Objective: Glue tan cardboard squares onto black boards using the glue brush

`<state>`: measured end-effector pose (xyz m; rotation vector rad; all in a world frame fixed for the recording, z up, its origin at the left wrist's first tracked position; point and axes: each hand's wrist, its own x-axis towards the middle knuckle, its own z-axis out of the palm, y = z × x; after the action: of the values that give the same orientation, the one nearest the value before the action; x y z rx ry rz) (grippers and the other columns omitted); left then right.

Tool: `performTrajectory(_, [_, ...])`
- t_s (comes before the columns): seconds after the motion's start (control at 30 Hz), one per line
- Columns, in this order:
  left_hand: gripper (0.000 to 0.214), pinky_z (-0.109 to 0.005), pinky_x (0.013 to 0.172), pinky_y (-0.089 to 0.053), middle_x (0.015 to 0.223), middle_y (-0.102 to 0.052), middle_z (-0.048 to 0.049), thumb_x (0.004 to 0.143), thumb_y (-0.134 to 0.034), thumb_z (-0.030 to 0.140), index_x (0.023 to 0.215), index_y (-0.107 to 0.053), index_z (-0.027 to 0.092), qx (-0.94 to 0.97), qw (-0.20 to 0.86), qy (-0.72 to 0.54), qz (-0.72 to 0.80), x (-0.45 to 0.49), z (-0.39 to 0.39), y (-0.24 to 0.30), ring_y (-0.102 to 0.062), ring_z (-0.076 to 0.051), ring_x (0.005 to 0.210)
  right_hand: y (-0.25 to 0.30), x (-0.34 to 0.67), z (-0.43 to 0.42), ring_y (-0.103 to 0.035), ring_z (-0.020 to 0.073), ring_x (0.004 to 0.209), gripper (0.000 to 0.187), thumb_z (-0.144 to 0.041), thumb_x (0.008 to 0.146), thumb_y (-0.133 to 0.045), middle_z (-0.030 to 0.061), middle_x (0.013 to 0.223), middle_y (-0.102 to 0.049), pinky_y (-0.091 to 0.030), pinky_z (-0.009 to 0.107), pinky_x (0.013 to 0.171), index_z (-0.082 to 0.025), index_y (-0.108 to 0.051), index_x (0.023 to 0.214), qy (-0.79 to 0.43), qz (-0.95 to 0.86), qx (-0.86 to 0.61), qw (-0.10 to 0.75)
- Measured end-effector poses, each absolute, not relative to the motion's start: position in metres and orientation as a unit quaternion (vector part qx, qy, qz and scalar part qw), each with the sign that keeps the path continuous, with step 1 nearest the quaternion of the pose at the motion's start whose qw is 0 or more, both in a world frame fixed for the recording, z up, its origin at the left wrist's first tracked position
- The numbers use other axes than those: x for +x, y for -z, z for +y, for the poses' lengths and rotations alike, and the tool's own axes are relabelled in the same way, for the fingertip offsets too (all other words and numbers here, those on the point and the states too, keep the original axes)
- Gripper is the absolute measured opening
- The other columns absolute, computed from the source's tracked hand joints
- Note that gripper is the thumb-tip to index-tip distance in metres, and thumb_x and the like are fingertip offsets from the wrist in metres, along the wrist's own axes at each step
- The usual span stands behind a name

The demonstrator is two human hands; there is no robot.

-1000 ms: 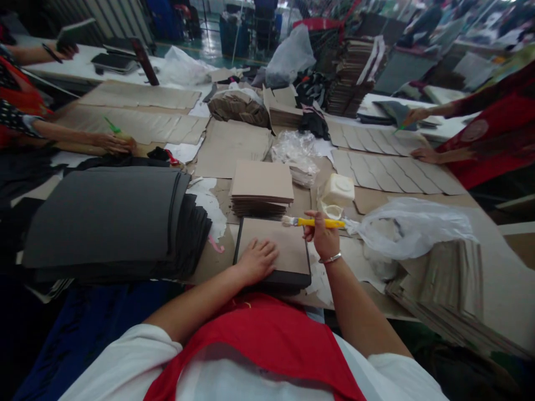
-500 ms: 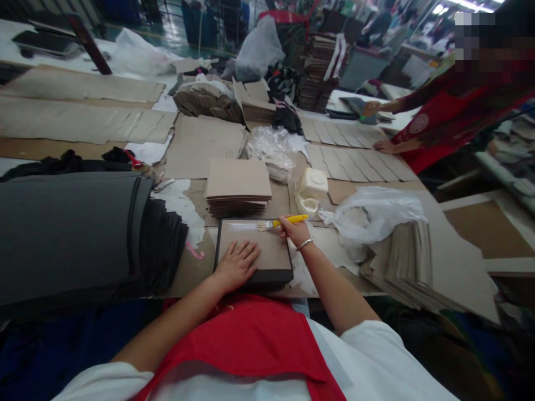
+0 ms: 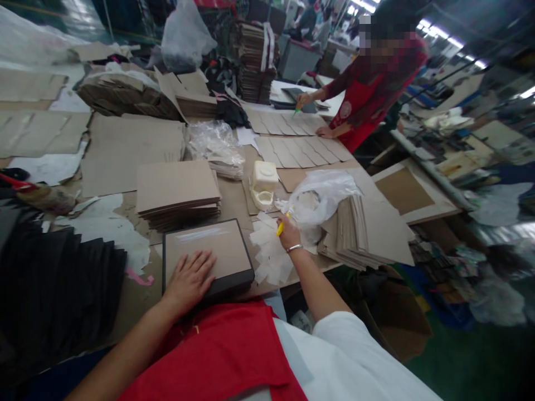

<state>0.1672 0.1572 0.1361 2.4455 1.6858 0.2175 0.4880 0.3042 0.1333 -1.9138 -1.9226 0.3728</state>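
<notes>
My left hand (image 3: 191, 277) lies flat, fingers spread, on a grey-brown cardboard sheet (image 3: 228, 245). The sheet rests on a dark stack (image 3: 234, 283) at the table's front edge, and a whitish wet streak runs along its far side. My right hand (image 3: 288, 233) is closed round a brush with a yellow handle (image 3: 280, 227), held to the right of the sheet over pale paper scraps (image 3: 267, 250). Little of the brush's bristles shows. Just beyond the right hand stands a cut-open cream plastic container (image 3: 264, 177).
Behind the sheet is a pile of cardboard pieces (image 3: 175, 186). Black sheets (image 3: 62, 278) are stacked at left. To the right lie a clear plastic bag (image 3: 324, 189) and leaning cardboard sheets (image 3: 355, 228). Across the table a co-worker in a red apron (image 3: 361, 106) bends over laid-out cardboard rows.
My right hand has moved the brush off the sheet, to the right, toward the plastic container. My left hand stays on the sheet. The view has turned right.
</notes>
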Motion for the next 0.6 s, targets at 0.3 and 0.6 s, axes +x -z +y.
performTrajectory(0.3, [0.048, -0.047, 0.111, -0.017, 0.143, -0.040, -0.0044, 0.088, -0.041, 0.035, 0.135, -0.043, 0.026, 0.812, 0.085, -0.072, 0.573, 0.170, 0.156, -0.136, -0.033, -0.024, 0.133, -0.072, 0.477, 0.328, -0.052, 0.0182, 0.074, 0.021, -0.009, 0.084, -0.043, 0.0093, 0.072, -0.061, -0.037, 0.028, 0.069, -0.012, -0.059, 0.098, 0.017, -0.745, -0.659, 0.103])
performTrajectory(0.6, [0.056, -0.042, 0.096, -0.042, 0.134, -0.048, -0.0131, 0.079, -0.056, 0.037, 0.131, -0.044, 0.019, 0.671, 0.270, -0.303, 0.621, 0.185, 0.180, -0.168, -0.053, -0.024, 0.112, -0.131, 0.450, 0.285, -0.063, 0.0155, 0.080, 0.016, -0.028, 0.086, -0.048, 0.0059, 0.088, -0.065, -0.049, 0.028, 0.073, -0.019, -0.047, 0.100, -0.133, -0.759, -0.534, 0.348])
